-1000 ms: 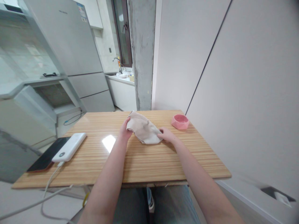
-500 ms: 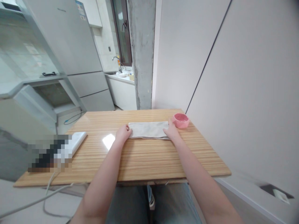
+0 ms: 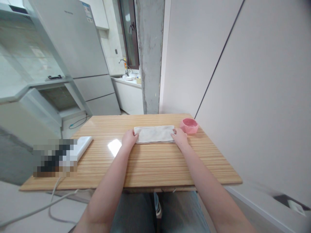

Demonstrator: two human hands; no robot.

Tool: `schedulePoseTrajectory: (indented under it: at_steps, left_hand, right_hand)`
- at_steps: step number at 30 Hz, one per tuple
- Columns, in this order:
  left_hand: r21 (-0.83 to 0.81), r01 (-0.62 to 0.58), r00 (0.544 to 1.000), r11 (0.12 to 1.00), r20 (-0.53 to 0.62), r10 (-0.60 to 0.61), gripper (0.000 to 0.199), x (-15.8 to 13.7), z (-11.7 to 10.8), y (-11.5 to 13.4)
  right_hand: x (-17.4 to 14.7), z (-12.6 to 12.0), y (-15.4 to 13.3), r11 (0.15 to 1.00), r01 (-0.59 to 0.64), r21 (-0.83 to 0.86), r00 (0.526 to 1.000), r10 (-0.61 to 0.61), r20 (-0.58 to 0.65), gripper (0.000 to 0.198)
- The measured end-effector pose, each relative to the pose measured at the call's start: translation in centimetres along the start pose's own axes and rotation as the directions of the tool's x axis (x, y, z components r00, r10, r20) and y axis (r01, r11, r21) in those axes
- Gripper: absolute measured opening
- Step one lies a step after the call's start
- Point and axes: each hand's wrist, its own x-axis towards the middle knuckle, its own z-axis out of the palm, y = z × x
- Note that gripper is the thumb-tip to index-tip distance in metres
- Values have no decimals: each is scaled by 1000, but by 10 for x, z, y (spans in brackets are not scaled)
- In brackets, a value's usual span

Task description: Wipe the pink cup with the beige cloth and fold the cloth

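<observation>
A light grey-white cloth (image 3: 154, 134), folded into a long flat strip, lies across the wooden table (image 3: 155, 168). My left hand (image 3: 129, 138) pinches its left end, fingers curled at the edge. At the opposite end, my right hand (image 3: 180, 137) grips the cloth between thumb and bent fingers. Just beyond my right hand stands a pink faceted bowl (image 3: 189, 126), close to the knuckles; whether they touch I cannot tell. The fingertips under the cloth's ends are partly hidden.
On the table's left side lies a white power strip (image 3: 84, 145), beside a pixelated dark object (image 3: 54, 160). A cable (image 3: 54, 187) hangs over the front edge. A wall (image 3: 243, 97) runs along the right. Behind stand a fridge (image 3: 73, 42) and a sink counter (image 3: 128, 94).
My right hand's fingers have curled in at the cloth's right end and drawn slightly toward me. The cloth's front edge lies more even. The whole view has shifted slightly.
</observation>
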Motion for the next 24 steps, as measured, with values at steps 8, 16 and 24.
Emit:
schedulePoseTrajectory:
  at_steps: [8,16,24]
  left_hand:
    - [-167,-106,987,980,-138,83,15,4,2,5]
    - [-151,-66,998,986,-33,62,13,5,6,5]
    - [-8,-34,998,999,-43,34,8,5,7,2]
  right_hand:
    - [2,-4,-6,949,163,271,977,-116,-182,37]
    - [4,-6,-7,987,0,162,997,-13,76,25]
    - [-1,-13,-6,997,-40,-67,997,44,60,28]
